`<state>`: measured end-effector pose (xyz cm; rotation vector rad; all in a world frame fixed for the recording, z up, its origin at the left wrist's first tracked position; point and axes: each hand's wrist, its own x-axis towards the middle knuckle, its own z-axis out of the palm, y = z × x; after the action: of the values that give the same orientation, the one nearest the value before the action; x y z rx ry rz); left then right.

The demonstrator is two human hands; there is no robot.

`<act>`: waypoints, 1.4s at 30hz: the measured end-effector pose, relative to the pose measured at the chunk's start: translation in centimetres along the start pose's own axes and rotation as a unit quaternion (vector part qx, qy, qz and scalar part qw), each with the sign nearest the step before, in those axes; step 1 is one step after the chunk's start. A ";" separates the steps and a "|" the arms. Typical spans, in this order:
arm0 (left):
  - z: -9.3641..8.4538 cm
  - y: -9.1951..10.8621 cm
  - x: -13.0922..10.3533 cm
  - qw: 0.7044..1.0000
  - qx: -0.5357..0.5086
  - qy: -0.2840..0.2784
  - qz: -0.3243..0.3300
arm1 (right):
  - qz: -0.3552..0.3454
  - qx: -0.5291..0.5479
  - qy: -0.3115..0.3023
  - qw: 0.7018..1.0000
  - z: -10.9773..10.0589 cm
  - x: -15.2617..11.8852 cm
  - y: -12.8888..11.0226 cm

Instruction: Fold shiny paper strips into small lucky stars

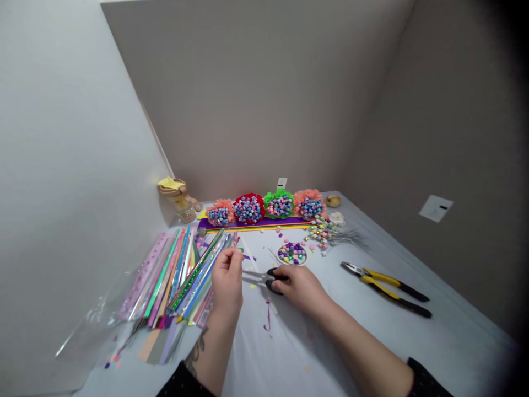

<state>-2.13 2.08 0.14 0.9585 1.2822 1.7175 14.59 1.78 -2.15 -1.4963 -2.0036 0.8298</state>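
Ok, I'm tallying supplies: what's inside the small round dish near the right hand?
Small pieces, many purple, others pink and green, show inside the dish; they cover its bottom, so that's hidden.

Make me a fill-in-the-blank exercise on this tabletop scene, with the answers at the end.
1. The right hand grips a pair of ____.
2. The handles of the pliers are black and ____.
3. The colorful strips lie to the ____ of the pliers.
4. Counting from the left, the third ruffled cluster is edged in ____.

Missing words: scissors; yellow; left; green.
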 end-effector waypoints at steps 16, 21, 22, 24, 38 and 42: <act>0.8 1.3 -1.3 0.900 0.259 -0.351 -0.002 | -0.015 0.185 0.031 0.982 -1.2 0.2 -1.0; 0.8 1.0 -1.3 0.912 0.250 -0.324 0.021 | 0.004 0.192 0.004 0.981 -0.7 0.4 -0.7; 0.8 0.9 -1.3 0.913 0.251 -0.322 0.023 | 0.010 0.189 0.001 0.982 -0.6 0.4 -0.6; 0.9 0.6 -1.3 0.916 0.245 -0.317 0.019 | 0.014 0.187 0.000 0.982 -0.5 0.4 -0.6; 1.1 0.4 -1.3 0.937 0.189 -0.292 -0.030 | 0.009 0.306 0.040 0.951 -0.9 0.4 -0.9; 1.1 0.9 -1.3 0.939 0.169 -0.294 -0.049 | 0.020 0.322 0.038 0.946 -0.9 0.4 -0.7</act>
<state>-0.69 1.17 1.13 1.4465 1.1992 1.0218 14.64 2.12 -0.99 -1.1582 -1.4370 1.2686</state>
